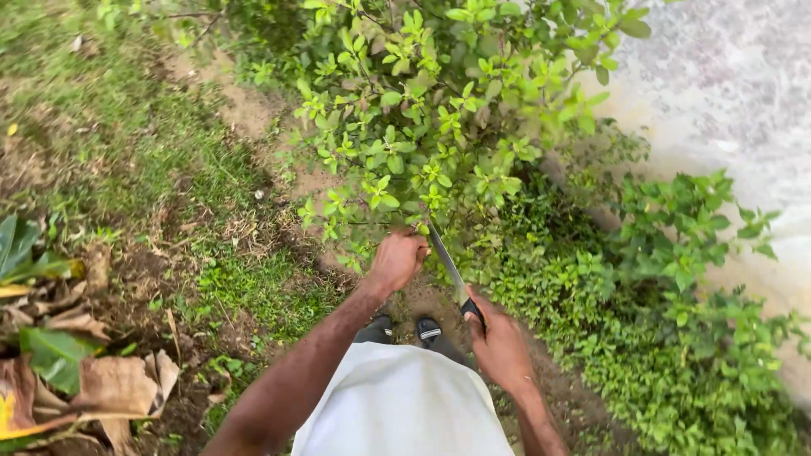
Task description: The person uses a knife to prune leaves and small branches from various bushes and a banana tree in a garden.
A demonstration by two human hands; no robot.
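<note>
A leafy green shrub [431, 110] stands right in front of me. My left hand [395, 260] is closed around its lower stems, just under the foliage. My right hand [498, 346] grips the dark handle of a long knife [445, 257], whose blade points up and to the left toward the stems beside my left hand. Below my hands I see my white shirt and my two feet in dark sandals [405, 331] on bare soil.
Patchy grass and bare earth [194, 194] lie to the left, with dry brown and green fallen leaves [76, 371] at the lower left. Low green plants [676, 329] fill the right side. A pale concrete surface [735, 93] runs along the upper right.
</note>
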